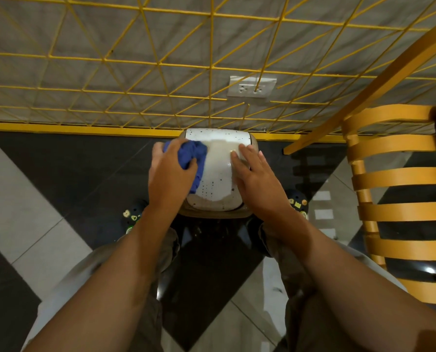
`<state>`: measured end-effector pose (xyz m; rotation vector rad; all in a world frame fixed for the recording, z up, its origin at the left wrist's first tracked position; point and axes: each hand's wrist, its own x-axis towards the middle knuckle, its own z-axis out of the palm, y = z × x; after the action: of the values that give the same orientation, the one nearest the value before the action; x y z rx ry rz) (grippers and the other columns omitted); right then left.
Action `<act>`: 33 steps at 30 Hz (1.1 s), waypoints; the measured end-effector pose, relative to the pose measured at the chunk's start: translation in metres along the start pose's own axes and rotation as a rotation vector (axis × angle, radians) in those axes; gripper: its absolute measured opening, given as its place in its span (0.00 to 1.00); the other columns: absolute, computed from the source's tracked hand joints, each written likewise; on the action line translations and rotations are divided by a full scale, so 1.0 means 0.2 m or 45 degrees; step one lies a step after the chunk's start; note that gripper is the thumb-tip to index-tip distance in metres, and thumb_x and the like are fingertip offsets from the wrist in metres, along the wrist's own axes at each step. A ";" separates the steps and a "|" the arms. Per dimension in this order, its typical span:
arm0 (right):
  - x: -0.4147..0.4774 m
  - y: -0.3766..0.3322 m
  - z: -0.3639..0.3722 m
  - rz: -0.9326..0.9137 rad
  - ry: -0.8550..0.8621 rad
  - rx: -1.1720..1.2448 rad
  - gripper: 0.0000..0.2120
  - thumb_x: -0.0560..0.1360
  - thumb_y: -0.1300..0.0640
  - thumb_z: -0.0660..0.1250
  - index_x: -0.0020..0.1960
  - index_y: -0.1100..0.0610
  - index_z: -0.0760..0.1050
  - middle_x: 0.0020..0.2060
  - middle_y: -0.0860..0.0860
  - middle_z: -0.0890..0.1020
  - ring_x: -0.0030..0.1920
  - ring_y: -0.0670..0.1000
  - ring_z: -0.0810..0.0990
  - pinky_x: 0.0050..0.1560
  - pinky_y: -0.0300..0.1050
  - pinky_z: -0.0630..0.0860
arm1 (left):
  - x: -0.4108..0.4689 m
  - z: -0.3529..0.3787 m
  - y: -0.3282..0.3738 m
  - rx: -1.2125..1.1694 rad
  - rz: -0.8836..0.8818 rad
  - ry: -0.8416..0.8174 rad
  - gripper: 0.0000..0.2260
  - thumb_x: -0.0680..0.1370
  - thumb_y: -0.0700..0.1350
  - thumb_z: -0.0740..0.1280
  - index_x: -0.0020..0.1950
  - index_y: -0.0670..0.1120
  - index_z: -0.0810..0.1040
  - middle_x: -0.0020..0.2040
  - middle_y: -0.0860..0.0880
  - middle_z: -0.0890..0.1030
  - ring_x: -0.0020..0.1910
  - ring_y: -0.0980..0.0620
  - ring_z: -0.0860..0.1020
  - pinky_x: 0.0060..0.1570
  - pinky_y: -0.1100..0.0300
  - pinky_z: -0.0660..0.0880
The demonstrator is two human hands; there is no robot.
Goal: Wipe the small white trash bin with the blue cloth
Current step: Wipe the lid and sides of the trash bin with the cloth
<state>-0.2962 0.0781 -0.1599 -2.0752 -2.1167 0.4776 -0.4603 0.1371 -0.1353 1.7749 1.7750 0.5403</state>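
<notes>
Right now, looking down from the head camera, the small white trash bin point(215, 171) stands on the dark floor tile point(90, 168), close to the yellow strip at the bottom of the wall and between the person's feet. Its lid has many little dark spots on it. The left hand point(172, 174) is bunched around the blue cloth point(192, 158) and presses it down on the left part of the lid. The right hand point(256, 179) holds nothing; it lies flat with its fingers point(244, 154) spread on the right side of the lid, and it looks like it keeps the bin from sliding. A yellow chair point(399, 199) stands off to the right, apart from the bin, and a yellow wire grid point(161, 72) covers the wall behind. I think the wiping is only partly done, since spots show in the middle and near the front edge. To do this step well, the cloth hand should push firmly and go across the lid in long rows, so no spot gets missed. The flat hand should hold the bin tight, then move away so the cloth can clean under it too. The sides of the bin are hidden from here, so I cannot tell if they are clean.
</notes>
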 end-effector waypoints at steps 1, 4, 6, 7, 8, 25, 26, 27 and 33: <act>0.00 0.00 0.00 -0.007 0.006 -0.012 0.25 0.72 0.67 0.67 0.68 0.66 0.67 0.67 0.67 0.68 0.69 0.66 0.65 0.68 0.56 0.51 | 0.00 -0.01 -0.01 0.003 -0.030 0.043 0.16 0.75 0.44 0.66 0.63 0.48 0.73 0.60 0.42 0.71 0.52 0.44 0.75 0.46 0.60 0.68; 0.00 -0.01 -0.01 0.022 -0.061 0.012 0.27 0.77 0.63 0.61 0.74 0.60 0.57 0.75 0.60 0.57 0.75 0.60 0.54 0.71 0.49 0.51 | -0.01 0.00 0.01 -0.020 -0.080 0.102 0.17 0.75 0.44 0.66 0.64 0.46 0.72 0.61 0.42 0.71 0.52 0.49 0.74 0.47 0.63 0.67; 0.00 -0.01 -0.02 0.040 -0.083 0.046 0.27 0.79 0.62 0.58 0.75 0.58 0.54 0.76 0.58 0.53 0.75 0.59 0.51 0.72 0.48 0.51 | -0.02 0.02 0.03 -0.047 -0.056 0.075 0.18 0.75 0.44 0.66 0.65 0.45 0.72 0.61 0.42 0.70 0.49 0.52 0.72 0.47 0.65 0.67; 0.00 -0.01 -0.02 0.045 -0.082 0.062 0.27 0.79 0.63 0.58 0.75 0.58 0.54 0.76 0.58 0.53 0.75 0.59 0.51 0.73 0.48 0.51 | -0.03 0.03 0.04 -0.049 -0.020 0.047 0.18 0.75 0.43 0.66 0.65 0.45 0.72 0.61 0.42 0.70 0.49 0.51 0.73 0.48 0.65 0.66; 0.00 -0.02 -0.02 0.051 -0.086 0.078 0.27 0.78 0.63 0.58 0.75 0.58 0.54 0.76 0.58 0.53 0.75 0.60 0.52 0.73 0.48 0.52 | -0.04 0.05 0.05 -0.042 0.011 0.018 0.18 0.75 0.43 0.66 0.65 0.45 0.72 0.60 0.42 0.70 0.50 0.48 0.74 0.48 0.66 0.66; -0.01 -0.05 -0.05 0.112 -0.151 0.095 0.27 0.78 0.64 0.58 0.75 0.58 0.56 0.76 0.57 0.53 0.74 0.59 0.59 0.62 0.55 0.72 | 0.07 0.07 0.10 0.036 0.074 -0.030 0.19 0.76 0.44 0.65 0.66 0.46 0.70 0.66 0.42 0.66 0.60 0.45 0.73 0.55 0.61 0.70; -0.01 -0.05 -0.05 0.114 -0.160 0.088 0.27 0.78 0.64 0.58 0.75 0.57 0.56 0.76 0.56 0.52 0.73 0.59 0.59 0.62 0.55 0.72 | 0.09 0.05 0.09 0.023 0.027 0.012 0.18 0.76 0.44 0.65 0.66 0.46 0.70 0.66 0.43 0.67 0.60 0.45 0.73 0.53 0.62 0.69; -0.01 -0.04 -0.05 0.115 -0.160 0.087 0.27 0.77 0.64 0.58 0.75 0.57 0.56 0.76 0.55 0.52 0.73 0.59 0.60 0.61 0.55 0.72 | 0.12 0.04 0.08 0.018 -0.020 0.057 0.18 0.76 0.44 0.65 0.66 0.46 0.71 0.67 0.43 0.67 0.60 0.45 0.73 0.51 0.63 0.69; -0.02 -0.04 -0.05 0.107 -0.139 0.102 0.27 0.77 0.65 0.59 0.75 0.57 0.56 0.76 0.56 0.53 0.74 0.58 0.58 0.63 0.53 0.71 | 0.12 0.02 0.07 -0.033 -0.102 0.098 0.18 0.76 0.43 0.65 0.65 0.45 0.71 0.67 0.43 0.67 0.61 0.46 0.72 0.51 0.66 0.67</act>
<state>-0.3013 0.0762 -0.1479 -2.1454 -2.0369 0.6899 -0.4450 0.1615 -0.1322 1.6782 1.8741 0.6028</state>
